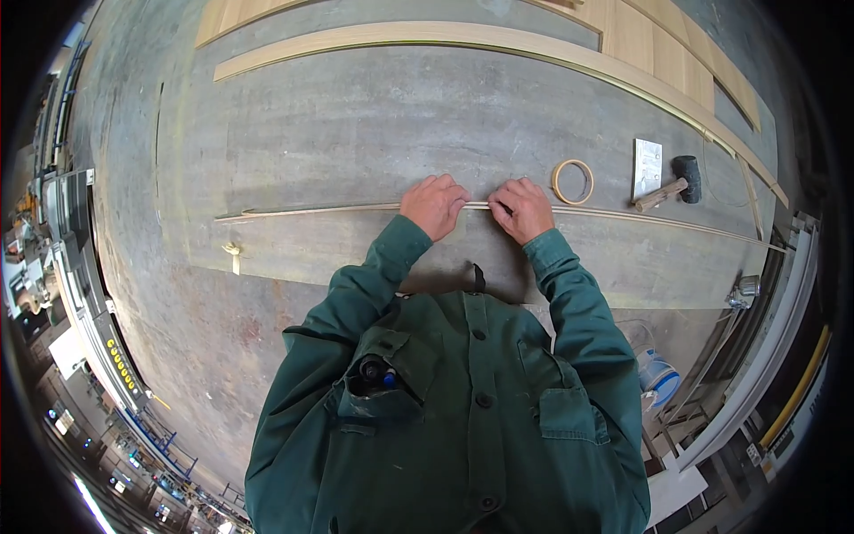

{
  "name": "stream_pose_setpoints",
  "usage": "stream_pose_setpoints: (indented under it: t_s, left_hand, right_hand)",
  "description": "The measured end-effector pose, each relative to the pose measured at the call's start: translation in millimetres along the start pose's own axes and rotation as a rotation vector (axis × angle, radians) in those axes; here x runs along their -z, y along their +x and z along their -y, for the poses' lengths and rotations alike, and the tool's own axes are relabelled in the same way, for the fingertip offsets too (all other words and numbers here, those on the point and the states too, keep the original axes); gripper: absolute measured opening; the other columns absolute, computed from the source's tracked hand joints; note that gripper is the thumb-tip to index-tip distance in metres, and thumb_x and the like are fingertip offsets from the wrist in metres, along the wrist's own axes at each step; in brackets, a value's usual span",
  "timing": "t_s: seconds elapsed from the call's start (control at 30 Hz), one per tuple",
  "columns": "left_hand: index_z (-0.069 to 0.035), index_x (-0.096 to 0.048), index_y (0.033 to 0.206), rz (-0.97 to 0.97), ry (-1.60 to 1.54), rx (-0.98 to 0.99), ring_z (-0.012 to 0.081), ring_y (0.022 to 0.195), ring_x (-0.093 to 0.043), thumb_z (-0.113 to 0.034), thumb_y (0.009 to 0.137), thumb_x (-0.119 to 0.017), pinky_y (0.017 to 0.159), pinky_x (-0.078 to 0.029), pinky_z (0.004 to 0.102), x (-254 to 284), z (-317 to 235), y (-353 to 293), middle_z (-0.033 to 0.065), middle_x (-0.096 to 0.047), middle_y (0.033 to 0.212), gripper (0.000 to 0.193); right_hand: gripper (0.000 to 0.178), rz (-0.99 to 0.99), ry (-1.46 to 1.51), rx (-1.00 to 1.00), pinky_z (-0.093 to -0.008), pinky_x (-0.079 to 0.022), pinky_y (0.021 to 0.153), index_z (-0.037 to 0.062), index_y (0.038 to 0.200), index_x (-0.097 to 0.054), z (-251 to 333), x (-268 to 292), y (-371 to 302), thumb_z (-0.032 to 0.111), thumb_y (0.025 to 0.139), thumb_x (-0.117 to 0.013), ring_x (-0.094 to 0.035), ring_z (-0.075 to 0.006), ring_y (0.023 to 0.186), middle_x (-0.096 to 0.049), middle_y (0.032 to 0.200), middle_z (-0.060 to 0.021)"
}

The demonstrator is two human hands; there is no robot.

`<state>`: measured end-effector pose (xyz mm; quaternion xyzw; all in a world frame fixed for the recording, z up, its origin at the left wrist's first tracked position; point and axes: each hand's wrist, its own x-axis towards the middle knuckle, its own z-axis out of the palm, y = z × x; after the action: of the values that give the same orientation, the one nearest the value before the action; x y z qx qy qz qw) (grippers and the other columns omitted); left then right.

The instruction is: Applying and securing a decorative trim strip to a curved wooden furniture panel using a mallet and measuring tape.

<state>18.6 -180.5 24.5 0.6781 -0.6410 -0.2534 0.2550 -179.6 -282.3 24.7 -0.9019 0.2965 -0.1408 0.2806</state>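
Long thin wooden strips lie side by side across the worktable, running from left of my hands to the table's right edge. My left hand is closed round them, just left of my body's middle. A short way to the right, my right hand pinches the same strips with bent fingers. A short pale stretch of them shows between the two hands. Just beyond my right hand lies a roll of tan tape. What the fingertips press underneath is hidden.
Right of the tape are a metal plate and a black-headed mallet with a wooden handle. A long pale board and wooden frame panels lie at the far side. A blue and white bucket stands below the table at right.
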Motion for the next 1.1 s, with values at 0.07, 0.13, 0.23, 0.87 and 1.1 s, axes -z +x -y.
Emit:
stream_pose_setpoints:
  t_s: [0.07,0.13,0.23,0.87,1.1]
  left_hand:
    - [-0.018,-0.070,0.091,0.004,0.009,0.003,0.0244,0.087,-0.059,-0.014,0.084,-0.066,0.076,-0.049,0.0386,0,-1,0,0.0018,-0.058,0.088,0.008]
    - [-0.018,-0.070,0.091,0.009,0.011,0.000,0.0244,0.087,-0.059,-0.014,0.085,-0.065,0.076,-0.050,0.0384,1,0,1,0.0019,-0.058,0.087,0.008]
    - [-0.018,-0.070,0.091,0.005,0.006,-0.007,0.0243,0.087,-0.058,-0.014,0.085,-0.065,0.076,-0.050,0.0384,1,3,-1,0.0019,-0.057,0.087,0.008]
    - [-0.018,-0.069,0.089,0.000,0.047,-0.001,0.0239,0.085,-0.059,-0.014,0.084,-0.065,0.073,-0.051,0.0391,23,26,-14,0.0013,-0.058,0.087,0.008]
    - [-0.017,-0.071,0.092,0.021,0.062,-0.016,0.0265,0.086,-0.060,-0.014,0.085,-0.065,0.072,-0.051,0.0385,28,29,-17,0.0037,-0.061,0.089,0.009]
  right_hand:
    - [0.006,-0.002,-0.014,-0.013,-0.0391,-0.046,0.071,0.0114,0.084,-0.069,0,-1,0,0.014,0.079,-0.070,-0.056,-0.0270,0.082,-0.061,0.083,-0.0036]
    - [0.005,0.002,-0.013,-0.023,-0.0392,-0.045,0.072,0.0116,0.083,-0.069,-2,-3,-1,0.016,0.080,-0.069,-0.056,-0.0265,0.083,-0.060,0.083,-0.0032]
    - [0.006,-0.002,-0.004,-0.036,-0.0393,-0.044,0.072,0.0117,0.083,-0.069,-1,-4,-1,0.017,0.080,-0.069,-0.056,-0.0262,0.084,-0.060,0.083,-0.0030]
    - [0.004,-0.048,0.013,-0.070,-0.0391,-0.045,0.072,0.0123,0.081,-0.068,-1,-4,-4,0.015,0.079,-0.069,-0.057,-0.0264,0.084,-0.062,0.083,-0.0026]
    - [0.003,-0.046,0.002,-0.075,-0.0388,-0.045,0.072,0.0120,0.082,-0.069,2,-6,-4,0.014,0.080,-0.069,-0.057,-0.0262,0.084,-0.062,0.083,-0.0028]
